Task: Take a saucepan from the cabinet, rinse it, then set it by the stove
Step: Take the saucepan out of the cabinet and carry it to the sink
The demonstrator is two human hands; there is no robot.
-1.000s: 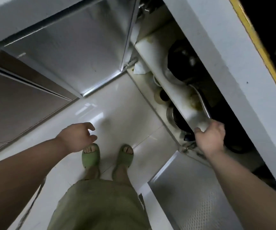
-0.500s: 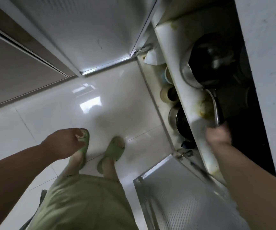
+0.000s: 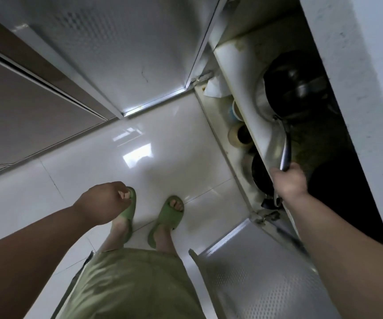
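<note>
**Saucepan gripped by its handle on upper cabinet shelf**

Saucepan (image 3: 287, 88), round, dark-lined with a silvery steel wall and a long metal handle, sitting on the white upper shelf (image 3: 243, 93) of the open cabinet, pan body deep inside, handle pointing out toward the front. Right hand (image 3: 290, 183) curled tight around the handle's near end; pan apparently not yet lifted clear of the shelf. Left hand (image 3: 104, 202) hanging free above the glossy white floor, fingers drawn into a loose fist, holding nothing.

Risks from here, as judgement only: long handle gripped at its very tip, so the pan body likely to dip or swing when raised, with a chance of knocking the shelf edge or the cabinet frame. Something dark resting inside the pan, not identifiable, liable to slide or fall out if tilted. Silver perforated door (image 3: 266, 272) standing open just below the right forearm, an easy thing to bump on the way out.

Counted: one saucepan on the upper shelf; two open metal doors; on the lower level, one more dark pan (image 3: 258, 173) and two pale round containers (image 3: 237, 134), partly hidden; two green slippers (image 3: 168, 215).
</note>
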